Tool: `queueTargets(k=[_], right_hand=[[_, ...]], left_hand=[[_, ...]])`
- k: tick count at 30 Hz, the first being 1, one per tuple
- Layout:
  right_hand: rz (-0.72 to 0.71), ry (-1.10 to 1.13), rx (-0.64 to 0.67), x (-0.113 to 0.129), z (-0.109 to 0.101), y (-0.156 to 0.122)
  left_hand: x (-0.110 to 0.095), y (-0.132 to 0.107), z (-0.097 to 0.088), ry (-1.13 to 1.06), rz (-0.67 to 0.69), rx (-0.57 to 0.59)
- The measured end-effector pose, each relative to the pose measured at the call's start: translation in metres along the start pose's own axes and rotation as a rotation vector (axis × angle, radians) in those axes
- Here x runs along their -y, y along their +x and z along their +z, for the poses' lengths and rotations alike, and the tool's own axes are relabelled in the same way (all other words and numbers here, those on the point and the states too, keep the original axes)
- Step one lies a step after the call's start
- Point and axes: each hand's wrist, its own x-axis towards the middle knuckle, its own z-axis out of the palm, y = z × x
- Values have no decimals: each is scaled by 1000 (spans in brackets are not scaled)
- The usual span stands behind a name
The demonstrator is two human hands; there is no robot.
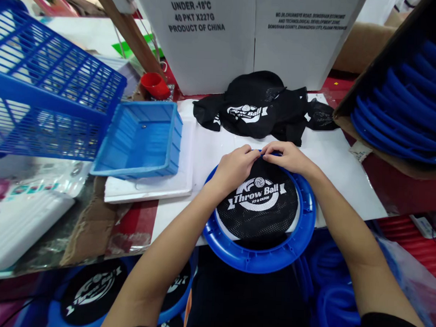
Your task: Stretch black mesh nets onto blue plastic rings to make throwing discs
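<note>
While left hand (236, 168) and right hand (288, 159) pinch the round black mesh cloth (257, 206) mid-frame, I see the blue plastic ring (250, 260) extending below, equally near both.

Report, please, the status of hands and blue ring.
Left hand, right hand at far edge of blue ring. Black mesh inside ring. Other mesh pieces beyond, not blocking it.

The blue ring (257, 261) is smooth, glossy plastic. The black disc (262, 223) inside it is matt mesh cloth. The bin (132, 143) looks plastic, the post (128, 29) wooden.
</note>
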Motion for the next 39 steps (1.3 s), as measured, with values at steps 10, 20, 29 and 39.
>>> queueTargets(k=[10,20,29,39], right_hand=[[-30,-40,-31,-4,5,4],[-10,-9,-30,-5,5,4],[0,3,-24,-5,3,5],[-30,-52,-51,-7,6,5]], left_hand=[[-2,1,-4,14,-7,65],[0,1,0,11,-4,22],[3,1,1,-33,-15,-3],[3,1,2,-6,-29,27]])
